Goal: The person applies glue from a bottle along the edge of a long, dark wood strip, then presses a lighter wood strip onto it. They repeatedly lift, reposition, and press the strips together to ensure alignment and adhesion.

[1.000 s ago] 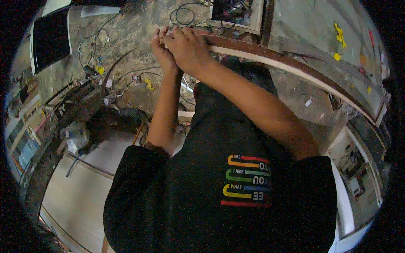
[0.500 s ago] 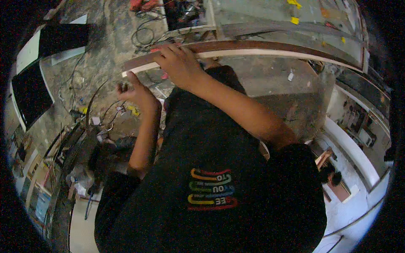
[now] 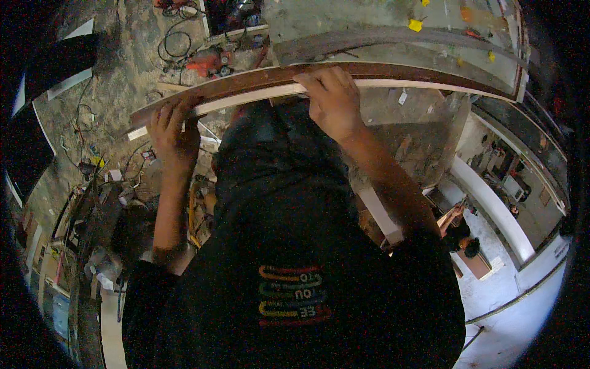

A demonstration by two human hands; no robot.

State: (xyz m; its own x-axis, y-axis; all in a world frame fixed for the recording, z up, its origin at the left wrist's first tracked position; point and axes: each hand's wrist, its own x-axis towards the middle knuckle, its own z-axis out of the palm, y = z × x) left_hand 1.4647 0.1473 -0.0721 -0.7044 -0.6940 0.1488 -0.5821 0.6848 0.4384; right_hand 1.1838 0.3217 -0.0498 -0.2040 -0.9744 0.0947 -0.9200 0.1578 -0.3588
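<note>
A long wooden plank (image 3: 246,80), brown on its face and pale along its near edge, stretches across in front of me and looks curved in this wide view. Near its left end my left hand (image 3: 173,132) is closed over it, fingers hooked across the edge. My right hand (image 3: 335,101) grips the same plank around its middle, fingers over the brown face. The thumbs are mostly hidden. My legs, in dark trousers (image 3: 270,135), are below the plank.
Beyond the plank lie a red power tool (image 3: 209,63) and black cables (image 3: 175,44). A large greenish panel (image 3: 369,46) with yellow scraps fills the far right. Dark panels (image 3: 27,147) stand left; clutter and wires lie lower left. Another person (image 3: 462,240) is at the lower right.
My left hand, apart from the plank with fingers spread before, now grips it near the left end. My right hand sits farther right along it. The view has shifted.
</note>
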